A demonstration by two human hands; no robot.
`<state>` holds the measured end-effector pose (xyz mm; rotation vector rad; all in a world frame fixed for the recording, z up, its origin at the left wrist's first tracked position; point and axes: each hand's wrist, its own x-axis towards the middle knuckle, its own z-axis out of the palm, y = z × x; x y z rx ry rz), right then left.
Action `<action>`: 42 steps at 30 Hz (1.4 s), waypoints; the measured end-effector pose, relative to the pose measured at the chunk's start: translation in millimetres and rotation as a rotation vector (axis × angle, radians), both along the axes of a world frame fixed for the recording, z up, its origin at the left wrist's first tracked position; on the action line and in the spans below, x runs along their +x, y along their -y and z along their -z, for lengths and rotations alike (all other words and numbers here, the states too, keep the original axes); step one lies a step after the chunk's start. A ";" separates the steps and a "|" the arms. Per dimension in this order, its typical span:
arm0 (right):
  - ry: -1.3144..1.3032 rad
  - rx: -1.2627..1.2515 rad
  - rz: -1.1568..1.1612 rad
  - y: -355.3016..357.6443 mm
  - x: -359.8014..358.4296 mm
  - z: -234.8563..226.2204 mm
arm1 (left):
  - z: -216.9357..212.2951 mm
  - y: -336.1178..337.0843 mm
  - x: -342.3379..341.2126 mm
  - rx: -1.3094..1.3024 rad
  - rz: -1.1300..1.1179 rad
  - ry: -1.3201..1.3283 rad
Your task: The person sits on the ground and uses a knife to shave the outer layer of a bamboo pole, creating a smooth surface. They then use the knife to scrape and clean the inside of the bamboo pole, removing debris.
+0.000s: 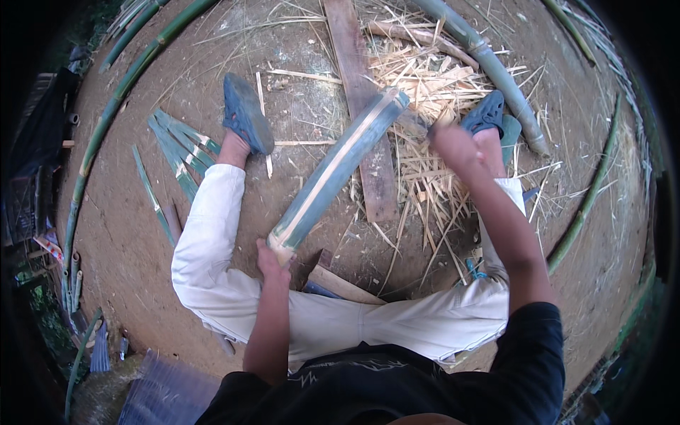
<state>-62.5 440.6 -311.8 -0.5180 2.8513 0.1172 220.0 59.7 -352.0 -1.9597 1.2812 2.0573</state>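
Where seated on bare earth, legs in white trousers (212, 283) spread wide, dark shirt nearest the lens.

Left hand (271, 263): fingers wrapped shut round the near, cut end of a long green bamboo section with a pale shaved stripe along its length (338, 170); far end propped on a worn brown wooden plank (365, 120) lying between the feet.

Right hand (453, 145): raised above the far half of the bamboo, blurred; apparently fisted, but grip and any tool held impossible to tell.

Between the knees: pale flat wooden block (340, 285).

Beyond: heap of straw-coloured bamboo shavings (425, 92) around the plank; blue rubber clogs, left (246, 113) and right (485, 113).

Left side: fan of thin green split bamboo strips (177, 152) flat on the ground. Farther out: long curved whole green bamboo poles, one at left (106, 120), one behind the right foot (496, 74).

Risk, as judged: blurred right hand close to the right foot and over the bamboo; a glancing stroke off the rounded, smooth skin likely to land near the toes or the holding hand. Single-handed hold at one end only; roll or slip off the plank possible. Split edges sharp on bare fingers.
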 end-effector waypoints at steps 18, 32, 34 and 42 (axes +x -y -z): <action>-0.338 -0.446 0.446 -34.5 14.8 -54.5 | 13.8 13.4 8.3 0.038 -0.019 -0.164; 0.002 -1.563 0.992 5.9 321.5 -68.4 | -279.6 -48.4 -107.0 -1.298 0.492 -0.781; -0.065 -1.525 0.953 -0.4 317.8 -87.6 | -316.4 -80.2 -139.4 -1.489 0.631 -0.987; -0.100 -1.392 0.855 -14.7 334.3 -132.0 | -434.5 -136.6 -231.6 -1.662 1.066 -1.157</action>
